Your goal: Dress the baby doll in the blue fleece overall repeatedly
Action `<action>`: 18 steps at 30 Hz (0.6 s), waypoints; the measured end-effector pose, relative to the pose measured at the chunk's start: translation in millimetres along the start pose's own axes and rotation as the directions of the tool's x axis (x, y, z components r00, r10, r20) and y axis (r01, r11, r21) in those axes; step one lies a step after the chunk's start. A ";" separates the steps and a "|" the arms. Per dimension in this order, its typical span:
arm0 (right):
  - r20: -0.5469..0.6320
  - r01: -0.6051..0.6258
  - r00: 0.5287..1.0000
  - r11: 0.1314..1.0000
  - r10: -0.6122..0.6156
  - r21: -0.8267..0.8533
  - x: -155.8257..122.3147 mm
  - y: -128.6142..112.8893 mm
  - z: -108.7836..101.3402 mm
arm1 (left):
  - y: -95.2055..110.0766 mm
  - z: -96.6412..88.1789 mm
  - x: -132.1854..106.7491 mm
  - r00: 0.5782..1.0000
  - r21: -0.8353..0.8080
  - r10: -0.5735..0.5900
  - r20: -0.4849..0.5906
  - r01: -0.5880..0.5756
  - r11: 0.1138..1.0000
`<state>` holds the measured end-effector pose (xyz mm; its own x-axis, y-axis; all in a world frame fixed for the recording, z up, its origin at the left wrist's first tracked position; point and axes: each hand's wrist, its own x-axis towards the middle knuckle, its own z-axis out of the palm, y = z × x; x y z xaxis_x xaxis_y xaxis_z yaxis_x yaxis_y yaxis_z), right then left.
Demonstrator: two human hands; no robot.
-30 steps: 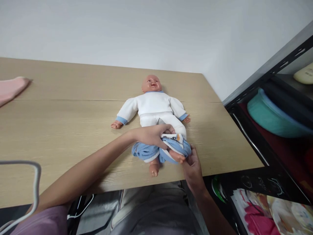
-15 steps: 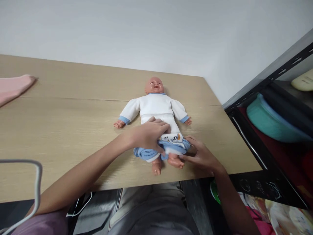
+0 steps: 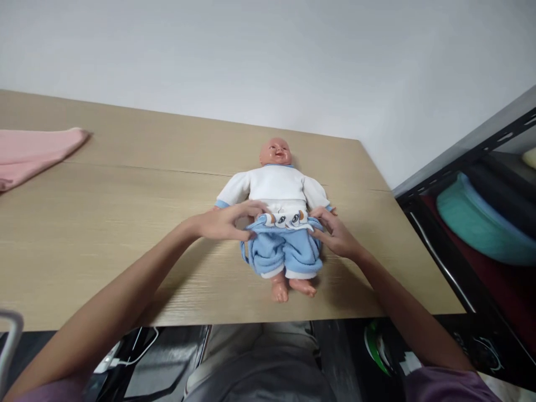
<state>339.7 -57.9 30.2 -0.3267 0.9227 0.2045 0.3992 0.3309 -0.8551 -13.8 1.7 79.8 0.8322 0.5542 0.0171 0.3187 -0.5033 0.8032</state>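
Note:
A baby doll point(image 3: 276, 183) lies on its back on the wooden table, its bare feet toward me. It wears a white top with blue cuffs. Blue overalls point(image 3: 268, 251) with white hems cover its legs, and their white bib with a cartoon face lies across the hips. My left hand point(image 3: 224, 222) pinches the waist edge of the overalls on the left side. On the opposite side, my right hand point(image 3: 337, 233) grips the same edge between thumb and fingers.
Pink cloth point(image 3: 37, 153) lies on the table point(image 3: 125, 223) at the far left. A black shelf rack with a teal basin point(image 3: 481, 223) stands to the right. A white wall rises behind the table. A grey curved bar point(image 3: 10, 340) shows at the lower left.
The overalls have been drawn up from around the doll's ankles to its hips. Both hands rose with them, and the left hand moved outward to the side. The legs now lie straighter.

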 end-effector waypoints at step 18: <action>-0.315 0.143 0.922 0.954 -0.225 -0.263 37.4 17.5 30.4 | -41.4 55.7 14.0 0.762 0.013 -0.081 -0.642 0.117 0.993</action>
<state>308.4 -23.5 8.4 -0.1213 0.8384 0.5314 0.5594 0.5000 -0.6611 9.9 -6.6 13.6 0.3169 0.8890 0.3305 0.4199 -0.4440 0.7916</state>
